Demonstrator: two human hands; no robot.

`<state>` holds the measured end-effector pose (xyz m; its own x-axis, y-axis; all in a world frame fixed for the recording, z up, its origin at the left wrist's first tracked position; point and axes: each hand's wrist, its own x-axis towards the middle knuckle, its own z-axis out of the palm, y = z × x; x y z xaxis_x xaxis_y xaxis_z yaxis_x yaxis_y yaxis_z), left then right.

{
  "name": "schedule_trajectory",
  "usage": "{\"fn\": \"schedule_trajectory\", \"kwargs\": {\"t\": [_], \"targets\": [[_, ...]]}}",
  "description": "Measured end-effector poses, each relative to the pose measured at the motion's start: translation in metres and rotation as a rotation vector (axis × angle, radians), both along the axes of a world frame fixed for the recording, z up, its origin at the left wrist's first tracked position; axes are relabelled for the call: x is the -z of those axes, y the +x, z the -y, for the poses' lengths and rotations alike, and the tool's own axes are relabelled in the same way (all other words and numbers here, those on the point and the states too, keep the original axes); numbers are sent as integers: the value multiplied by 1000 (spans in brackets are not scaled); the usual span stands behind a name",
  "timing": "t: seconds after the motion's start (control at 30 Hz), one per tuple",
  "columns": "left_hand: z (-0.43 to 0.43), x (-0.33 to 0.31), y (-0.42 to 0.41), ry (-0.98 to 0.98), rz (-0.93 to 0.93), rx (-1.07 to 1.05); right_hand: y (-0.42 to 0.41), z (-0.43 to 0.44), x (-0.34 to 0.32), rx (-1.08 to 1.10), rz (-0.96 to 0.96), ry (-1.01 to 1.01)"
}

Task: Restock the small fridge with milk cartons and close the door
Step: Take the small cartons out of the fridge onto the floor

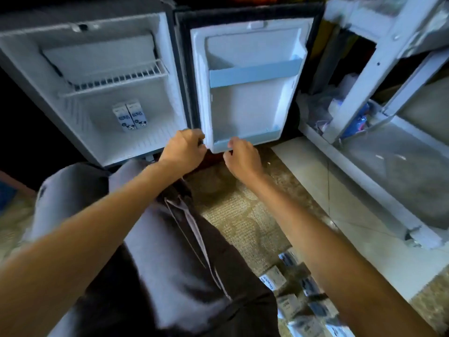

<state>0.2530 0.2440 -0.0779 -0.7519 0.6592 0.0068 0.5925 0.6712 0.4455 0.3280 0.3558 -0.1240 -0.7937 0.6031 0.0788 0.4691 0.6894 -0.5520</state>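
The small white fridge [155, 132] stands open at upper left, with two milk cartons [130, 116] upright side by side on its floor under a wire shelf [116, 79]. Its door [245, 98] is swung wide open to the right, inner side facing me, its shelves bare. My left hand [183, 149] is curled at the door's lower left corner. My right hand [240, 158] grips the bottom edge of the door just to the right. Several more milk cartons [303, 295] lie on the floor at lower right.
I am crouched, my knees [102, 190] in grey and dark trousers close to the fridge front. A patterned rug [243, 215] covers the floor. A white metal rack [364, 98] with bags and clutter stands at right, close to the open door.
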Motion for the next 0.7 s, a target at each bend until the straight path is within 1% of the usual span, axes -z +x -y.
{"fn": "schedule_trajectory", "kwargs": {"t": [0.1,0.2,0.37,0.53,0.6,0.7], "targets": [[20,-16,-36,68,22,-130,-44,25,-27,-93,-20,33],[45,-17,-70,85,66,-243,-83,48,-37,-188,-29,74],[81,1,-127,52,134,-383,-150,81,-33,-323,62,91],[91,25,-185,3,191,-420,-220,91,-11,-403,189,88],[91,38,-211,-39,223,-438,-246,89,1,-414,239,83],[89,60,-250,-117,229,-409,-286,81,24,-411,290,72]]}}
